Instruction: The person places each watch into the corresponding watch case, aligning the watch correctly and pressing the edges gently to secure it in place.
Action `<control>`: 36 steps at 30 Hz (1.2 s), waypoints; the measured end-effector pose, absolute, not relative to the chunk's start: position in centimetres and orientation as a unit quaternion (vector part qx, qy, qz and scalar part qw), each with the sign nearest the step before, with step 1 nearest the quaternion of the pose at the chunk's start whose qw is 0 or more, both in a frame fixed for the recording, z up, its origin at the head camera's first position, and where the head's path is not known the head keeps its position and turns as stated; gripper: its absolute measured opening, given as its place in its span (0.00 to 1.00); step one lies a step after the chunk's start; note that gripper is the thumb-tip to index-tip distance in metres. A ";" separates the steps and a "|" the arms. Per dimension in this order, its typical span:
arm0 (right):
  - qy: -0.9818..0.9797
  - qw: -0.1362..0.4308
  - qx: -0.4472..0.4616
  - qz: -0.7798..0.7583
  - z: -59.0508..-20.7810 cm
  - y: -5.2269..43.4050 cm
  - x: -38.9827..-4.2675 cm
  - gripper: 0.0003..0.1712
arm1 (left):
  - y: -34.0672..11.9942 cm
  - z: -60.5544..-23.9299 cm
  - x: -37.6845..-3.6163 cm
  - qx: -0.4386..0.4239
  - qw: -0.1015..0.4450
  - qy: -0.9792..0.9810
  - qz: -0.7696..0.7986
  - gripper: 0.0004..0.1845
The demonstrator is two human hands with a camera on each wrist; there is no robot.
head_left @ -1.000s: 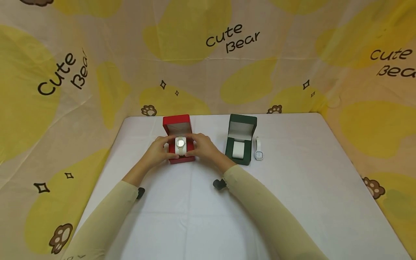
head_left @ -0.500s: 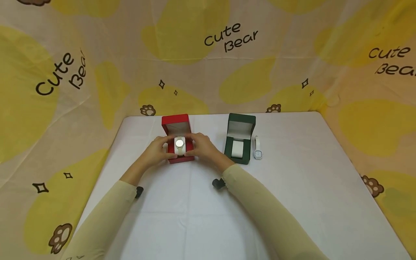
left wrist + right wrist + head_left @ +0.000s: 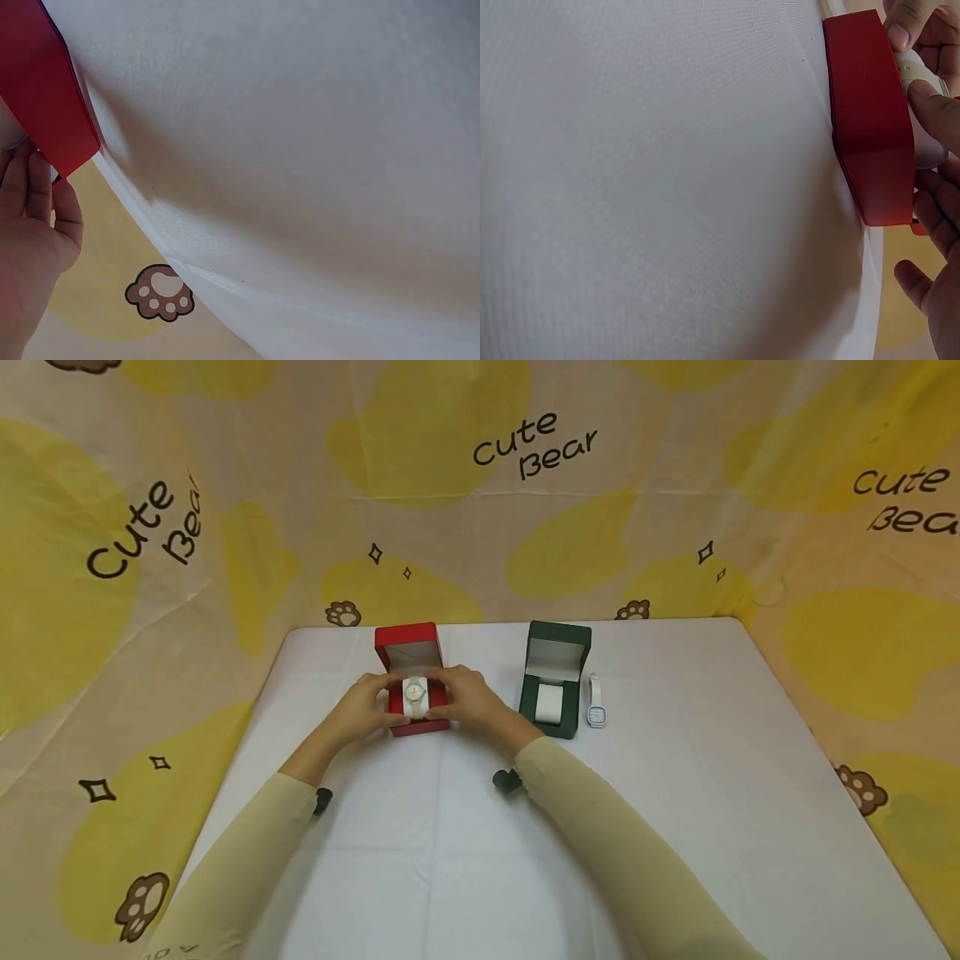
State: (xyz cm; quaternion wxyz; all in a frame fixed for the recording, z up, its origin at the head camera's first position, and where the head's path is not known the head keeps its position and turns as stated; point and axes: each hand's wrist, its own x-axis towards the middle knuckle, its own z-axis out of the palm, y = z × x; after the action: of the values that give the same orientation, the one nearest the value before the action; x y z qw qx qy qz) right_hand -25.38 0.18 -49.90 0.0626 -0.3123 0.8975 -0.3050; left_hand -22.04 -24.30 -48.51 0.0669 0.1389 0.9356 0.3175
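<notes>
A round-faced watch (image 3: pixel 415 691) with a pale strap is wrapped round a white cushion (image 3: pixel 928 150) in the opened red watch box (image 3: pixel 420 727). From the left side my left hand (image 3: pixel 363 705) grips the cushion, thumb at the front and fingers behind. My right hand (image 3: pixel 472 703) holds it from the other side; in the right wrist view its thumb (image 3: pixel 930 101) presses by the strap. Only the red outer wall (image 3: pixel 52 90) of the box and part of my left hand show in the left wrist view.
Right of my hands, a green watch box (image 3: pixel 558 635) stands with its lid up and a bare white cushion (image 3: pixel 549 703) inside. Beside it lies a white square-faced watch (image 3: pixel 596 716). All rest on a white-covered table (image 3: pixel 675 777), with a patterned curtain (image 3: pixel 450 460) behind.
Both hands stay at the red box with nearly the same hold. The round watch face, earlier white with glare, now shows its dial, as if slightly tilted.
</notes>
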 end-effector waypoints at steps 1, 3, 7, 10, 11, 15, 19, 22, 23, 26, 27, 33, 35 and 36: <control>0.896 0.062 -0.313 -0.310 -50.0 0.2 -25.4 0.40 | -24.3 -48.5 -22.0 0.140 0.067 0.936 0.317 0.41; 0.893 0.060 -0.313 -0.318 -50.1 0.2 -25.4 0.39 | -24.3 -48.4 -22.0 0.141 0.067 0.935 0.317 0.41; 0.889 0.055 -0.312 -0.331 -50.3 0.3 -25.5 0.37 | -24.2 -48.2 -21.9 0.143 0.069 0.935 0.317 0.41; 0.889 0.052 -0.313 -0.329 -50.3 0.3 -25.5 0.36 | -24.1 -48.2 -21.9 0.148 0.068 0.937 0.309 0.41; 0.890 0.051 -0.314 -0.326 -50.3 0.3 -25.6 0.36 | -24.1 -48.2 -22.0 0.149 0.067 0.938 0.306 0.41; 0.897 0.041 -0.318 -0.304 -50.5 0.1 -25.9 0.33 | -24.1 -48.4 -22.1 0.154 0.060 0.942 0.291 0.38; 0.902 0.031 -0.319 -0.287 -50.6 0.0 -26.0 0.32 | -24.1 -48.5 -22.2 0.154 0.057 0.945 0.283 0.36; 0.905 0.027 -0.318 -0.282 -50.6 -0.1 -26.1 0.32 | -24.0 -48.5 -22.4 0.150 0.061 0.945 0.283 0.36; 0.905 0.026 -0.317 -0.281 -50.6 -0.1 -26.1 0.33 | -24.0 -48.5 -22.4 0.150 0.061 0.946 0.282 0.36; 0.906 0.026 -0.313 -0.283 -50.6 -0.2 -26.0 0.33 | -24.0 -48.6 -22.5 0.148 0.058 0.946 0.282 0.36; 0.906 0.026 -0.312 -0.284 -50.6 -0.2 -26.0 0.33 | -24.0 -48.6 -22.5 0.149 0.055 0.946 0.281 0.36; 0.911 0.022 -0.304 -0.278 -50.7 -0.4 -26.0 0.31 | -24.1 -49.1 -22.5 0.153 0.026 0.945 0.286 0.34; 0.913 0.020 -0.304 -0.272 -50.7 -0.5 -26.0 0.31 | -24.1 -49.1 -22.5 0.156 0.024 0.945 0.285 0.33; 0.913 0.019 -0.305 -0.269 -50.6 -0.5 -26.0 0.31 | -24.1 -49.1 -22.5 0.157 0.024 0.945 0.285 0.33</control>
State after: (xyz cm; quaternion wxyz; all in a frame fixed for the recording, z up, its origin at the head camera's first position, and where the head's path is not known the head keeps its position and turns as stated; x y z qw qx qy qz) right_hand -26.01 -0.52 -50.63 0.0187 -0.3051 0.9133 -0.2694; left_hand -22.48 -24.09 -49.09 0.0244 0.1573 0.9453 0.2847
